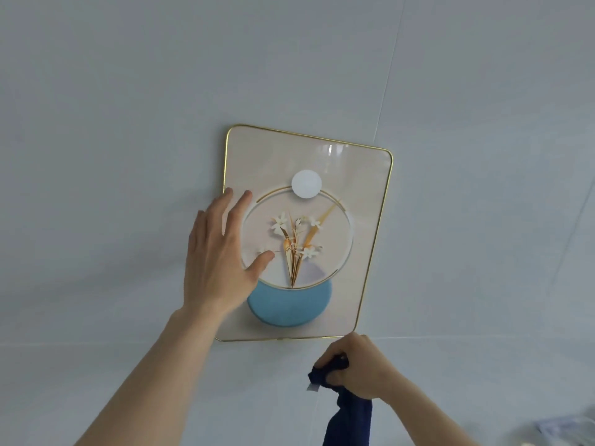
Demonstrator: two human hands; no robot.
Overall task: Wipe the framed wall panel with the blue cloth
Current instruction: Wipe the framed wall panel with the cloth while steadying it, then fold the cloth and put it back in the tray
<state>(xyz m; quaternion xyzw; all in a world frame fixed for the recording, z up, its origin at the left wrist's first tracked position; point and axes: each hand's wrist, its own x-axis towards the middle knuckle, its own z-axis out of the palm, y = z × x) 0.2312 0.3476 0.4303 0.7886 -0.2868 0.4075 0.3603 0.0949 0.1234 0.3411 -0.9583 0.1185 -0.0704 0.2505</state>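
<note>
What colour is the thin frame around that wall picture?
Gold: the thin frame shows clearly in the head view.

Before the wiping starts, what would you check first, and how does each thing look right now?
1. Blue cloth in the right hand: ok, bunched in a closed grip.
2. Left hand steadying the framed panel: ok, open palm over its left edge.
3. Cloth touching the panel: not ok, it is below the bottom edge.
4. Panel hanging straight: cannot tell.
5. Panel face free for wiping: not ok, left hand covers part.
</note>
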